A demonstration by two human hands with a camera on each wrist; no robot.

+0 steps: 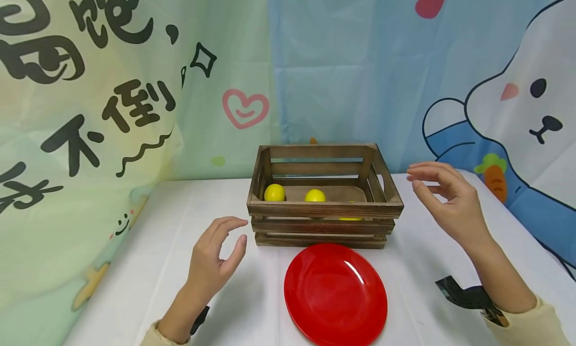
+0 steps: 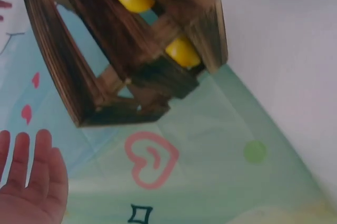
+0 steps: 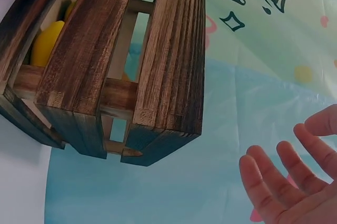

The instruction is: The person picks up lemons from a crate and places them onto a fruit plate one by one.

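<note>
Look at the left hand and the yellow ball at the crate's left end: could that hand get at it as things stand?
Probably yes. The left hand is empty, beside the crate, which has no lid. The ball lies uncovered, so reaching over the wall looks possible.

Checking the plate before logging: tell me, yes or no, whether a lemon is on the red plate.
No: the red plate is bare; the lemons lie inside the wooden crate.

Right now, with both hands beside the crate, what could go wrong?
1. The red plate lies close against the wooden crate; lifting or tilting the crate might knock it.
2. The yellow lemons lie loose inside and could roll if the left hand and right hand tip it.
</note>
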